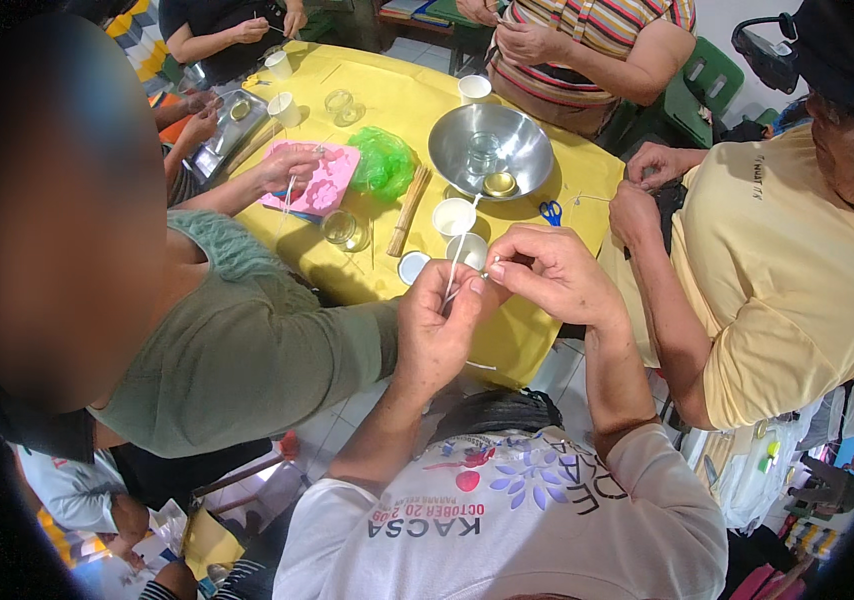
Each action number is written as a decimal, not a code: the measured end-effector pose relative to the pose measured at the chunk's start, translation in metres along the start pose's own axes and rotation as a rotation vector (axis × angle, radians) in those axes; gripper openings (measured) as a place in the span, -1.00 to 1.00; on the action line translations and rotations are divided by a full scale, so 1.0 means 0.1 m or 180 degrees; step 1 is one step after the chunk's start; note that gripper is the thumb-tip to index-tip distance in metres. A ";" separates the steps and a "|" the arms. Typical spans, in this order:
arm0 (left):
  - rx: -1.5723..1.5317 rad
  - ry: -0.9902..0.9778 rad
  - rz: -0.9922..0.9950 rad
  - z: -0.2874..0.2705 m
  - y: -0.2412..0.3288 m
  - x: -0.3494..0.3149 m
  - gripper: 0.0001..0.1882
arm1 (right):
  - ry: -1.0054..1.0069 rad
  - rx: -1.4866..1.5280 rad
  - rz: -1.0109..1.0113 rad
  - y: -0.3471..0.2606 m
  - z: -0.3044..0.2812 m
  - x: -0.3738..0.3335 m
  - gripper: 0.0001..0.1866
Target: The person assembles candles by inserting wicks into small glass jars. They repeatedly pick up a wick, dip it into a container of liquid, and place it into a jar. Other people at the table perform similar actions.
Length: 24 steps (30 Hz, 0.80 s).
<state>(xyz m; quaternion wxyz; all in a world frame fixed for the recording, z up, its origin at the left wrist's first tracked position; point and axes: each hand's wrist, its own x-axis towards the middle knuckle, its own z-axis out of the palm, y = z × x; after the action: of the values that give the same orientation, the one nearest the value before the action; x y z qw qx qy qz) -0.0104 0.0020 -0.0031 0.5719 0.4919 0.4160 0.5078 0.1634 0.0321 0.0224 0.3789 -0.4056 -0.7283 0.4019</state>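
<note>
I seem to be fitting a small shiny piece (484, 275) to a white cord (459, 250), and the next move calls, I judge, for a fine, steady pull or push between fingertips. My left grip (437, 315) clasps the cord, while my right grip (562, 280) pinches the small piece, the two nearly meeting over the yellow worktop's (517, 345) near part, forearms slanting inward, wrists bent.

From the right hand (559, 285) I see a gap at one o'clock over yellow tablecloth (583, 222); scissors (551, 214) lie at twelve, a steel bowl (533, 150) blocks eleven, a neighbour's hand (635, 216) two.
</note>
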 end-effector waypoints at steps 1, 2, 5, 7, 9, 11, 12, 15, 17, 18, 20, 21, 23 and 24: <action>0.0192 0.0005 -0.0009 -0.02 0.00 0.01 -0.93 | -0.0025 -0.0068 -0.0037 0.01 0.01 0.02 -0.84; 0.0327 0.0002 -0.0079 -0.04 0.00 0.02 -0.93 | -0.0051 -0.0137 -0.0073 0.01 0.01 0.04 -0.84; 0.0271 -0.0105 0.0178 -0.04 0.00 0.04 -0.93 | -0.0087 -0.0482 -0.0534 0.01 -0.03 0.08 -0.83; 0.0369 -0.0131 0.0273 -0.04 -0.02 0.07 -0.93 | -0.0206 -0.0483 -0.0478 0.00 -0.07 0.08 -0.84; 0.0372 -0.0138 0.0262 -0.04 -0.02 0.08 -0.93 | -0.0207 -0.0483 -0.0419 -0.02 -0.08 0.09 -0.86; 0.0340 -0.0120 0.0162 -0.04 -0.02 0.09 -0.93 | -0.0090 -0.0481 -0.0359 -0.04 -0.07 0.09 -0.87; 0.0310 -0.0109 0.0150 -0.03 -0.02 0.10 -0.93 | -0.0029 -0.0447 -0.0318 -0.05 -0.06 0.09 -0.88; 0.0231 -0.0106 0.0100 -0.02 -0.02 0.10 -0.94 | 0.0101 -0.0418 -0.0278 -0.06 -0.06 0.09 -0.89; 0.0191 -0.0146 0.0049 -0.02 -0.02 0.11 -0.94 | 0.0118 -0.0496 -0.0359 -0.05 -0.07 0.10 -0.89; 0.0147 -0.0148 0.0038 -0.01 -0.02 0.11 -0.94 | 0.0110 -0.0540 -0.0388 -0.05 -0.08 0.11 -0.89; 0.0002 -0.0147 -0.0007 -0.01 -0.02 0.11 -0.94 | 0.0093 -0.0630 -0.0445 -0.04 -0.09 0.11 -0.89; 0.0066 -0.0114 0.0065 -0.01 -0.03 0.12 -0.93 | 0.0084 -0.0683 -0.0495 -0.04 -0.09 0.12 -0.89; 0.0078 -0.0034 0.0160 -0.01 -0.04 0.14 -0.93 | 0.0051 -0.0797 -0.0586 -0.04 -0.09 0.13 -0.89; 0.0076 -0.0038 0.0159 -0.01 -0.05 0.15 -0.93 | -0.0030 -0.0894 -0.0560 -0.05 -0.10 0.13 -0.90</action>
<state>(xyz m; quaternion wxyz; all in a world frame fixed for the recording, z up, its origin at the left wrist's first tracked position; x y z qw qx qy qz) -0.0087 0.0168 -0.0077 0.5557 0.5119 0.4061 0.5141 0.1659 0.0445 0.0336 0.3488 -0.3874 -0.8118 0.2632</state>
